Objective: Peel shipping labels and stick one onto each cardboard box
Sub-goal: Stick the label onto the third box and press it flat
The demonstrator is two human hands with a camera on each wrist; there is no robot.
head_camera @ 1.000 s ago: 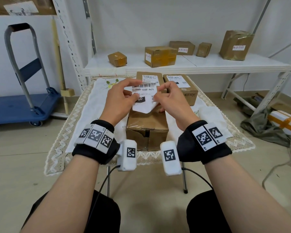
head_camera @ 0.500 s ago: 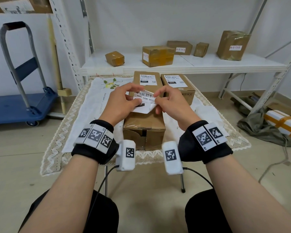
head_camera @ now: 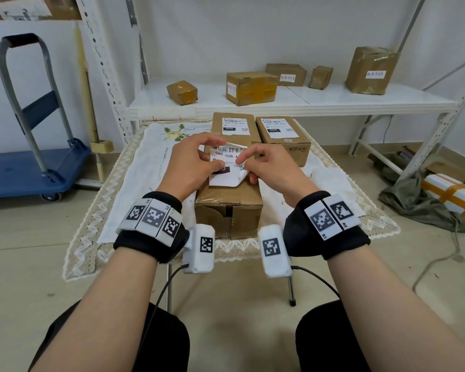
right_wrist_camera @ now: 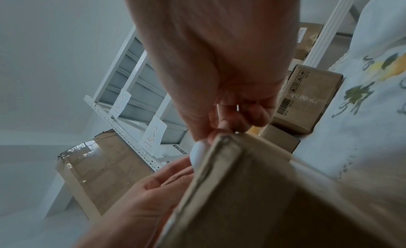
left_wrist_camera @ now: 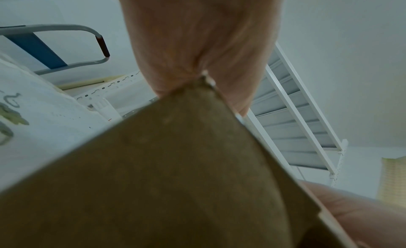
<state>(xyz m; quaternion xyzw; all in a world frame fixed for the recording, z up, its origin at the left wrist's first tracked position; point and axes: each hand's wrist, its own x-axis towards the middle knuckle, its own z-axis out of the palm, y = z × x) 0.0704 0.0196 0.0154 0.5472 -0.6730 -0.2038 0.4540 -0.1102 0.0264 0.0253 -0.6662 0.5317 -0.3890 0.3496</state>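
A white shipping label (head_camera: 227, 167) with a barcode hangs just above the near cardboard box (head_camera: 227, 210) on the small table. My left hand (head_camera: 191, 162) pinches its left side and top corner. My right hand (head_camera: 261, 167) pinches its right edge, where the sheet curls up. In the wrist views the box (left_wrist_camera: 175, 165) fills the lower frame under the left hand (left_wrist_camera: 197, 43), and the right hand (right_wrist_camera: 219, 78) curls its fingers above the box edge (right_wrist_camera: 219, 165). Two boxes behind carry labels, the left one (head_camera: 234, 124) and the right one (head_camera: 279, 130).
The table wears a white embroidered cloth (head_camera: 151, 167) with lace trim. A white shelf (head_camera: 293, 103) behind holds several taped boxes. A blue platform trolley (head_camera: 30, 162) stands at left. Wrapped parcels and cloth (head_camera: 427, 194) lie on the floor at right.
Both hands have lowered the label from mid-air toward the near box's top. The sheet has tilted flatter and its top corner now curls over.
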